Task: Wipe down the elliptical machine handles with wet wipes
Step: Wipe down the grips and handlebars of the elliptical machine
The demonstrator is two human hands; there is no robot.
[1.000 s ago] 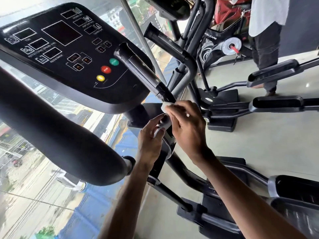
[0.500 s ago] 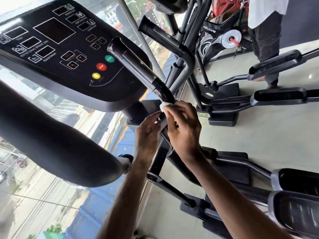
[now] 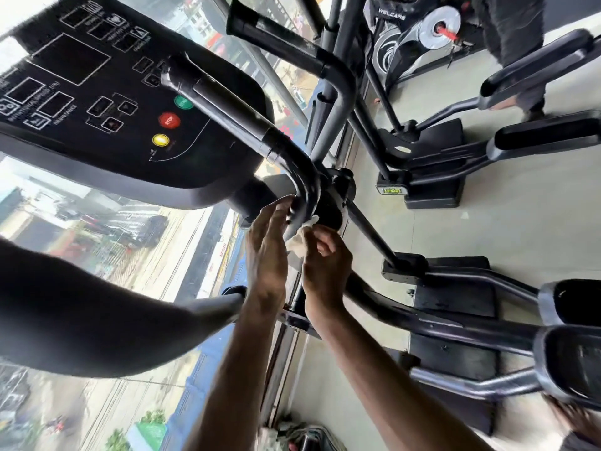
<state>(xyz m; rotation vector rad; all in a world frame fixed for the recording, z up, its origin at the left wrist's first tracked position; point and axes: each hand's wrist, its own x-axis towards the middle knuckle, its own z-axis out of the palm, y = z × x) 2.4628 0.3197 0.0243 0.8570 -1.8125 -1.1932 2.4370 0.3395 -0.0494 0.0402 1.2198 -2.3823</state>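
Working a white wet wipe (image 3: 300, 235) round the lower bend of an elliptical machine's handle (image 3: 227, 109), a person cleaned gym equipment beside a street-facing window (image 3: 97, 242). The job appeared to be partway through. The wipe sat below the padded grip, where the bar curved down towards its pivot just under the console (image 3: 208, 151), which suggested the grip above had been covered and the stem was being finished. The grip's surface caught the light, though whether from damp or plain gloss could not be told.

A second handle (image 3: 279, 43) farther off and the broad near handle (image 3: 81, 304) at lower left showed no wipe on them. Nothing in view settled whether they were done or waiting.

The right hand (image 3: 325, 265) was clenched on the wipe, fingers and thumb curled to pinch the bunched cloth against the bar's underside. The left hand (image 3: 266, 252) was released, with fingers (image 3: 276, 216) held nearly straight and their tips resting against the side of the bend. It held nothing and seemed to be steadying the bar. Another person (image 3: 514, 34) stood in the background by a neighbouring machine
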